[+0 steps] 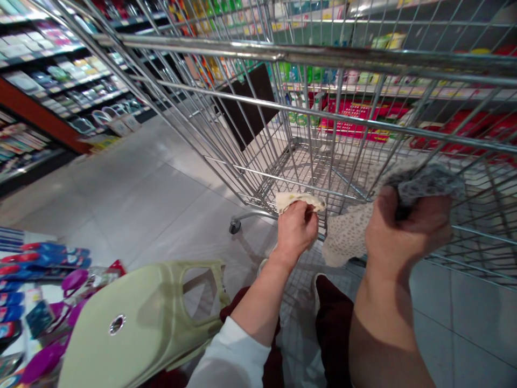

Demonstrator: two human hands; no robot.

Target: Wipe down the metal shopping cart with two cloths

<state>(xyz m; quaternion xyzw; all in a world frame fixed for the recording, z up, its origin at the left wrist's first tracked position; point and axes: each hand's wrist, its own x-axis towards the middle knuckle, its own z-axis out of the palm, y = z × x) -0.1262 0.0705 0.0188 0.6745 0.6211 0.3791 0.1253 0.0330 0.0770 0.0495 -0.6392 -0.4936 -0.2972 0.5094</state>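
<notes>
A wire shopping cart (250, 102) fills the upper part of the view, right in front of me. My left hand (297, 226) is closed around a small cream cloth (293, 200) against the lower bars of the cart's near side. Farther right, my right hand (407, 226) grips a grey spotted cloth (349, 231). Part of that cloth hangs down to the left of the hand, and another part is bunched above the fingers at the wire bars. Whether the right fingers also touch a bar is hidden.
A pale green plastic stool (149, 312) stands at my lower left, beside a display of packaged goods (44, 302). Stocked shelves (72, 75) line the left and the far side behind the cart. A black caster wheel (235, 226) rests on the grey tiled floor (133, 215).
</notes>
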